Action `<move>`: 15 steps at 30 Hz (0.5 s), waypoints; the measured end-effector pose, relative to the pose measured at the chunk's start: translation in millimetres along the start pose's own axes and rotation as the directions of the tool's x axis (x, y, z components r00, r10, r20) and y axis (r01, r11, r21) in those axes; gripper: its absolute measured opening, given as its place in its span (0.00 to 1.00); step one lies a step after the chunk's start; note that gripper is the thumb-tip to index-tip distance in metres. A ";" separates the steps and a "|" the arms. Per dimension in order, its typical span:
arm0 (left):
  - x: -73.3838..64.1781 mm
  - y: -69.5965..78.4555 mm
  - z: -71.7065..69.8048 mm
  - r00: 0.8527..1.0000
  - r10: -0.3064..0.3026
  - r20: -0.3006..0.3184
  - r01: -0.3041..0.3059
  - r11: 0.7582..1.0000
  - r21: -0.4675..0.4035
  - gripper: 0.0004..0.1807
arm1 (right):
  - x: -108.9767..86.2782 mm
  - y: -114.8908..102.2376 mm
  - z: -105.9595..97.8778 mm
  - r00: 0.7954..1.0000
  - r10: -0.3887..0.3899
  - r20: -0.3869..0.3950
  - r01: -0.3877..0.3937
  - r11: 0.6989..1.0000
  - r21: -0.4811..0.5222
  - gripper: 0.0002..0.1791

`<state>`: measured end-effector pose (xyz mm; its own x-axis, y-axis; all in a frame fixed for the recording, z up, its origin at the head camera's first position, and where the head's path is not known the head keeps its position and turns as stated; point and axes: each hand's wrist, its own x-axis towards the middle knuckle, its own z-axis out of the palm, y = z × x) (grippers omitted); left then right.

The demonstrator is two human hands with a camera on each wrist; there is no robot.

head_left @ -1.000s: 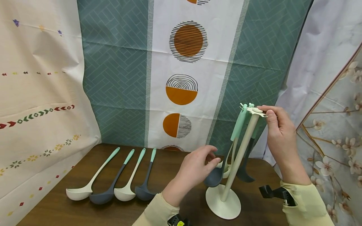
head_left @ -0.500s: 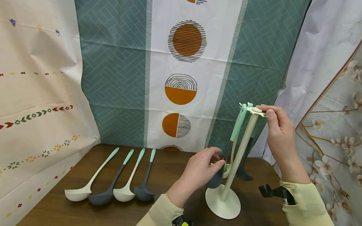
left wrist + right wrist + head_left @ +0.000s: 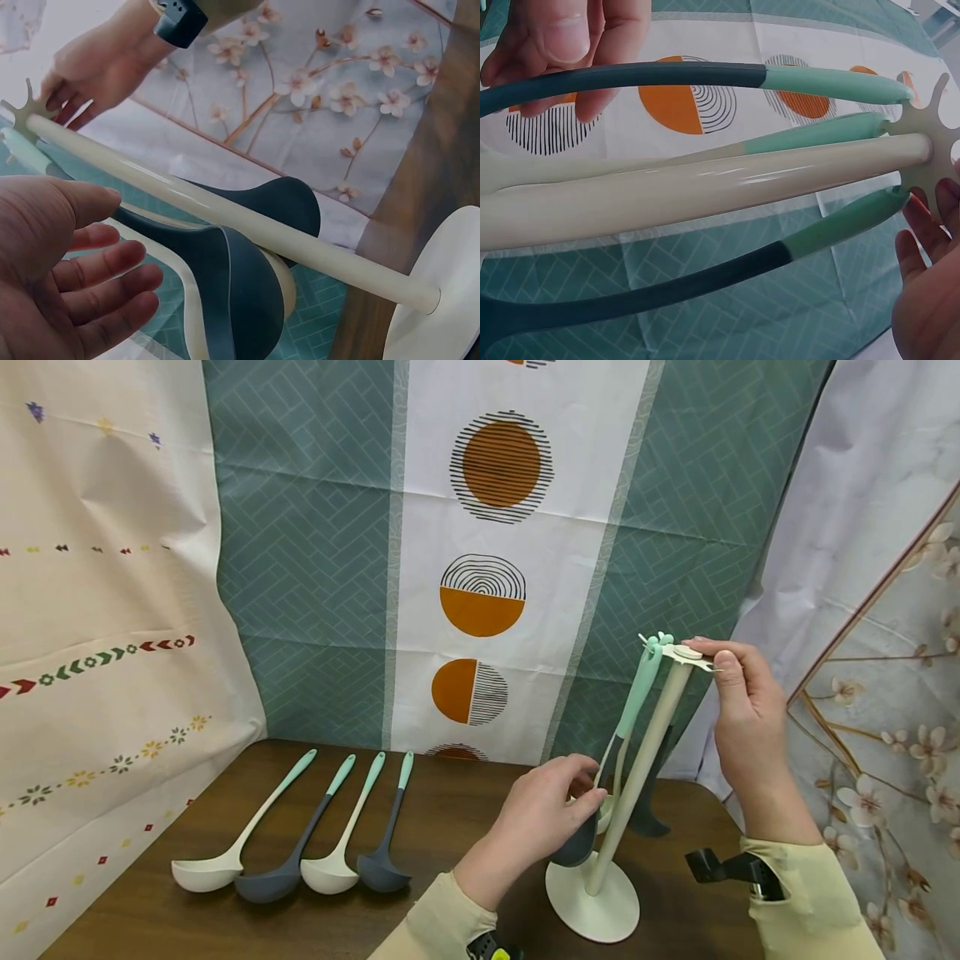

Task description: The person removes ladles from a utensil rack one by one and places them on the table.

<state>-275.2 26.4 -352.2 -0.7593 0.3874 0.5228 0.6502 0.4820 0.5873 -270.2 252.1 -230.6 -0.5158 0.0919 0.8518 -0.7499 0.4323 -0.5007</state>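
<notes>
A cream utensil stand (image 3: 647, 768) has a round base (image 3: 592, 902) and a hook plate (image 3: 684, 654) on top. My right hand (image 3: 752, 727) holds that plate's right edge between thumb and fingers. From the hooks on the left hangs a dark ladle (image 3: 255, 300) with a mint handle (image 3: 639, 693). My left hand (image 3: 543, 806) is beside its shaft (image 3: 667, 75), fingers loosely bent; the thumb tip seems to touch it. Behind hang a cream utensil (image 3: 697, 154), partly hidden, and a dark utensil (image 3: 705, 289) with a broad curved end (image 3: 281, 202).
On the brown table (image 3: 450, 827) at left, several ladles lie in a row, handles pointing away: a cream ladle (image 3: 210, 872), a dark ladle (image 3: 270, 883), another cream ladle (image 3: 330, 874) and another dark ladle (image 3: 384, 870). A patterned cloth (image 3: 487, 568) hangs behind the table.
My left hand has moved right, up to the hanging dark ladle, whose bowl has shifted slightly right and down. The hook plate and my right hand have moved slightly right. The table ladles stay put.
</notes>
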 end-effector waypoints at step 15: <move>-1.2 1.0 7.1 1.000 0.025 0.016 -0.026 0.999 0.045 0.18 | -0.4 -2.1 0.8 1.000 0.017 -0.004 -0.017 0.999 0.042 0.21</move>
<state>-273.8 32.0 -356.6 -0.7429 0.4123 0.5273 0.6680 0.5069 0.5447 -268.7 250.4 -230.0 -0.5269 0.1031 0.8436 -0.7577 0.3928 -0.5212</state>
